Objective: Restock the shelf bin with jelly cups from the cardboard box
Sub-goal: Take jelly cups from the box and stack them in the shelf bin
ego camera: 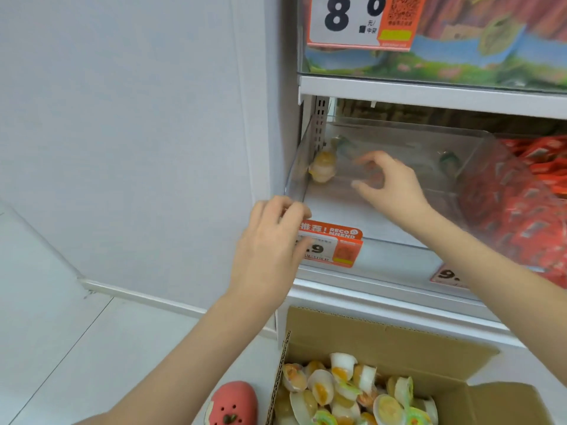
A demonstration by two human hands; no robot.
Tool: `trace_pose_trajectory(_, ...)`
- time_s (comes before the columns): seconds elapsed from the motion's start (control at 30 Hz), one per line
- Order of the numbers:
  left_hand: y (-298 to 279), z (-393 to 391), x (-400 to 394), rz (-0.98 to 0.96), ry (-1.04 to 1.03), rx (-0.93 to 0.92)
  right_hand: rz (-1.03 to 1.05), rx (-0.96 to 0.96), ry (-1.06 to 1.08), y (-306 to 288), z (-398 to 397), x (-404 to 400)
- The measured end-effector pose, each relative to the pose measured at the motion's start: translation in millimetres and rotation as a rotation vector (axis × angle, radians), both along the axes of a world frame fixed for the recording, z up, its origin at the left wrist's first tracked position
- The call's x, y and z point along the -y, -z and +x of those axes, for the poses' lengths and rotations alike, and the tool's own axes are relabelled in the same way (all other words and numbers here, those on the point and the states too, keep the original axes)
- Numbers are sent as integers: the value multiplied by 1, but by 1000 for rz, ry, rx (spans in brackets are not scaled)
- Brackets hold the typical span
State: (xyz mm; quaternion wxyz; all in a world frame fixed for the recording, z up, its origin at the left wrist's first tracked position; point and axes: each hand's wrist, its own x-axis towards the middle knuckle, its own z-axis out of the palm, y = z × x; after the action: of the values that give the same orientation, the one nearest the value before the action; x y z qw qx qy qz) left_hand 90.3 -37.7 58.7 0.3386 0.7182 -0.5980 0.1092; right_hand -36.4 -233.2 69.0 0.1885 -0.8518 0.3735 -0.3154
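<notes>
The clear plastic shelf bin point(408, 136) sits on the middle shelf. One yellow jelly cup point(322, 168) lies in its back left corner, slightly blurred. My right hand point(391, 187) reaches into the bin, fingers curled and apart, with nothing clearly between them. My left hand point(270, 240) curls its fingers over the bin's front left corner, just above an orange price tag point(334, 246). Below the shelf stands the open cardboard box point(383, 335), holding several jelly cups point(337, 391) in white, yellow and orange.
The neighbouring bin on the right is piled with red snack packets point(521, 210). A shelf above holds colourful packaging behind a large price sign point(352, 19). A white wall point(138, 133) lies to the left. A pink strawberry-shaped object point(234, 403) rests beside the box.
</notes>
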Motion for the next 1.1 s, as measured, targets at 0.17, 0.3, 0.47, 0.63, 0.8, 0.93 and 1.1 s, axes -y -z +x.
trace_pose_trajectory(0.17,51,-24,-22,-104,65,110,-412,163,-54,14,-82,-98)
trace_pose_trajectory(0.3,119,-64,-39,263,246,219,-251,-52,-162,99,-117,-152)
trace_pose_trajectory(0.47,201,-99,-55,1124,269,177,297,-415,-140,232,-153,-190)
trace_pose_trajectory(0.63,260,-102,-75,1394,327,252,589,-731,-169,289,-163,-212)
trace_pose_trajectory(0.8,292,-108,-82,1464,324,236,662,-626,161,316,-179,-205)
trace_pose_trajectory(0.93,295,-119,-86,1399,287,180,783,-692,130,327,-187,-194)
trace_pose_trajectory(1.1,289,-117,-84,1327,259,95,856,-707,50,327,-185,-193)
